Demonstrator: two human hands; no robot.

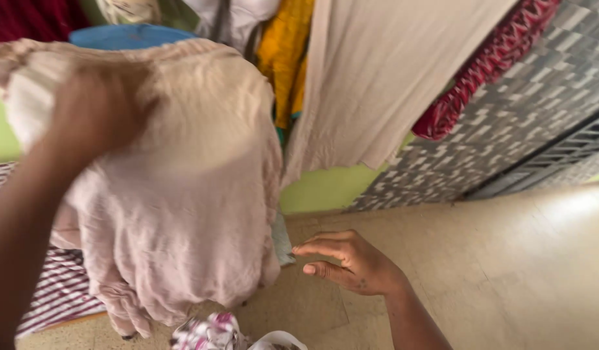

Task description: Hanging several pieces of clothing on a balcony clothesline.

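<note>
L hand (95,110) upper left, blurred, gripping pale pink garment (182,194) held up, fills left half | R hand (351,262) lower ctr, released, fingers loose, near garment's lower edge, not touching | floral cloth (208,332) bottom ctr | beige cloth (383,78) hanging top ctr

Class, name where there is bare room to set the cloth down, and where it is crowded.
Free: the floor right of the right hand, below the patterned wall. Crowded: the left, where the left hand holds the beige cloth over a striped cloth, under hanging clothes.
</note>
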